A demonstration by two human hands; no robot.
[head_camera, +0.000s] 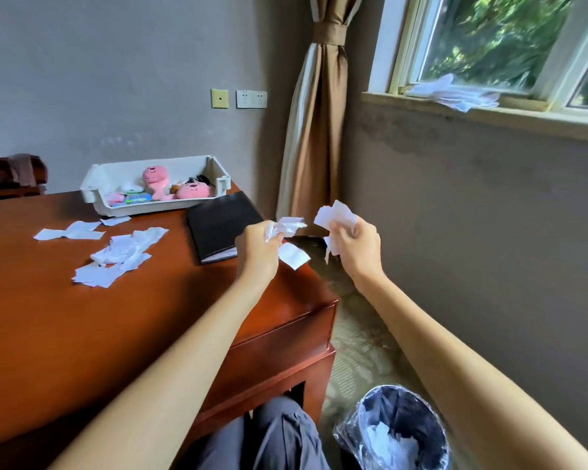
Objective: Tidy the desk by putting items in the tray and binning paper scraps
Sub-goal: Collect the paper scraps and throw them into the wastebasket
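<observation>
Bin (pixel 404 407) sits nearest, on the floor right of the bench (pixel 82 334), some paper already inside; left hand (pixel 257 247) clenches crumpled scraps (pixel 291 227) over the bench's right edge; right hand (pixel 357 249) grips a second bunch (pixel 335 213) out over the floor; bin lies below and nearer, right hand closer to it; open air between, drop looks unobstructed; loose scraps (pixel 116 256) lie left on the bench; black folder (pixel 221 222) just beside the far tray (pixel 214 167).

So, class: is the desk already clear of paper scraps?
No: white paper scraps lie scattered on the desk, in front of the tray.
</observation>
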